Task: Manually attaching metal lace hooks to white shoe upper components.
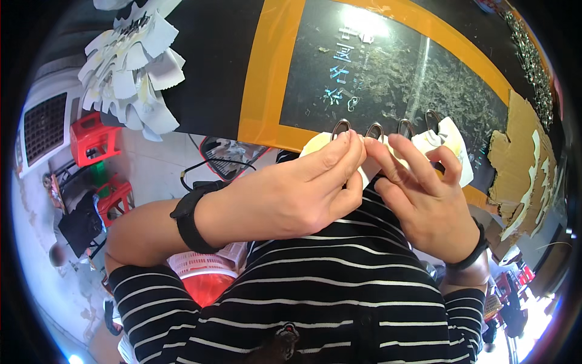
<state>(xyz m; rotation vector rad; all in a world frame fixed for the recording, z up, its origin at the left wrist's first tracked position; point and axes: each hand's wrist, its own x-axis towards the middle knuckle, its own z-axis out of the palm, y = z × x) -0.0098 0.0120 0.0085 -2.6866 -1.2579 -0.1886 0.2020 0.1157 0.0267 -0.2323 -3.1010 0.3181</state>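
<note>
Both hands meet over a white strip (451,145) at the near edge of the table. Several dark metal loops (407,128) stand up along the strip's far side. My left hand (297,188) is closed in a pinch beside the leftmost loop; whatever sits between its fingertips is hidden. My right hand (424,200) touches the left fingertips with its index finger. Its thumb lies lower, with part of the white strip between thumb and index, while the other fingers are bent and raised. The strip's left end looks yellowish.
A pile of white strips with dark metal bits (133,73) lies at the table's far left. Torn cardboard (521,164) rests at the right edge, near a heap of shiny metal pieces (527,60). Red stools (94,139) and a pink-and-red basket (206,273) are below.
</note>
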